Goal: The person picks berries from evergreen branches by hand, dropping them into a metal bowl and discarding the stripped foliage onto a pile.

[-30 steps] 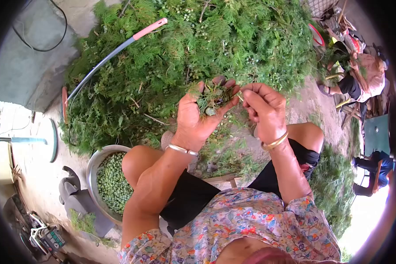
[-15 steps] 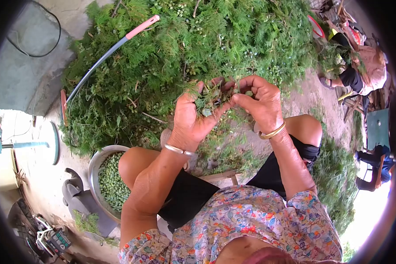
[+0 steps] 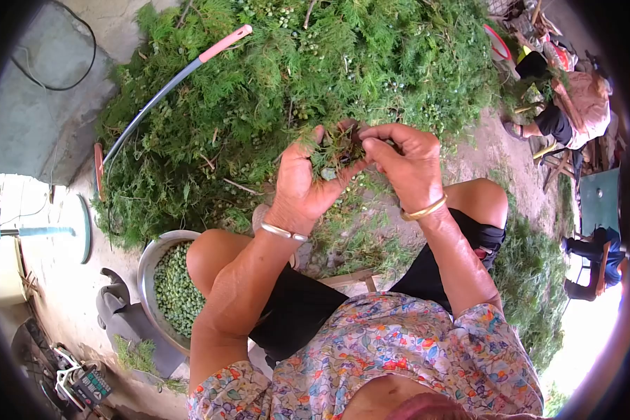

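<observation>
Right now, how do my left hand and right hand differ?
Your left hand cups green sprigs, while your right hand pinches at their edge; whether it grips anything is unclear. Behind the left hand sits a silver bracelet; behind the right hand, a gold bracelet. Both hands are gloveless, with green branches beyond them.

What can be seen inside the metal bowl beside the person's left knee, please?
The metal bowl holds a heap of small green berries. Its bottom is hidden beneath them, and the left knee covers part of the bowl from view.
</observation>
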